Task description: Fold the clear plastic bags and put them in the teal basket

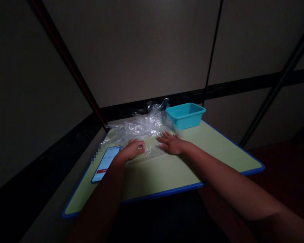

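A flat clear plastic bag (154, 152) lies on the table between my two hands. My left hand (134, 150) is at its left side, fingers curled in and the thumb bent towards them, closed on the plastic's edge. On the bag's right part rests my right hand (172, 144), palm down with the fingers stretched and spread. Just beyond both hands is a crumpled heap of clear plastic (142, 125), shiny and loosely piled. Where the flat piece ends and the heap begins is hard to make out.
A turquoise plastic basket (187, 120) stands at the table's back right. A phone (106, 163) with a lit timer screen lies left, partly behind my left forearm. The pale yellow-green table (167, 179) has a blue edge. Panelled walls (142, 50) rise behind it.
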### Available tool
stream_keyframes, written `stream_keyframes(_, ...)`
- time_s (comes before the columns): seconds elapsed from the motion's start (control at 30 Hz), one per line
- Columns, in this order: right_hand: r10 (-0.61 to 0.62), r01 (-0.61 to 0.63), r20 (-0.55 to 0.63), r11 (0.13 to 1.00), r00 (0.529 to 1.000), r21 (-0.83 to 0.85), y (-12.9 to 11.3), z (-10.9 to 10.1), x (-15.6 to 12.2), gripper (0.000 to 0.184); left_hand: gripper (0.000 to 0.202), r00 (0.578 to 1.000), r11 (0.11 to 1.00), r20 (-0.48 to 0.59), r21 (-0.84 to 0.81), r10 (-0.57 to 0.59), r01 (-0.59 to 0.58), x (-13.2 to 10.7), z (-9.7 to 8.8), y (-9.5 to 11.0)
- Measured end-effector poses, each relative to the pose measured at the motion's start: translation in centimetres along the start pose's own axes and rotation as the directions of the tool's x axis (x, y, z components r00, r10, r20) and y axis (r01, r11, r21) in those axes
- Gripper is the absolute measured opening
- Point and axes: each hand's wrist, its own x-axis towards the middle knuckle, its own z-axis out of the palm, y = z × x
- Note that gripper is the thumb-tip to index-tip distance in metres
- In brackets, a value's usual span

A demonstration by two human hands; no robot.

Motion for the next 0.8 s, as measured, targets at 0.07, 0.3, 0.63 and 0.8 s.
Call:
stream_keyframes(0.07,-0.016,0.016,0.0,1.0,1.0,0.009,-0.1,0.0,0.0,0.063,0.011,0.999,0.999,-0.012,-0.037,0.037,-0.037,0.0,-0.1,0.3)
stream_keyframes(0.3,-0.013,0.012,0.013,1.0,1.0,0.027,-0.5,-0.2,-0.2,0.062,0.017,1.0,0.954,0.002,-0.299,-0.017,0.017,-0.2,-0.5,1.4)
stream_keyframes(0.63,-0.008,0.01,0.065,1.0,0.998,-0.026,-0.4,0.1,0.0,0.059,0.029,0.989,0.923,-0.002,-0.362,-0.145,0.134,-0.3,-0.6,0.7)
stream_keyframes(0.8,0.01,-0.001,0.119,0.997,0.993,-0.073,-0.3,0.5,0.3,0.059,0.026,0.962,0.953,-0.079,-0.18,-0.262,0.245,0.0,-1.0,0.0)
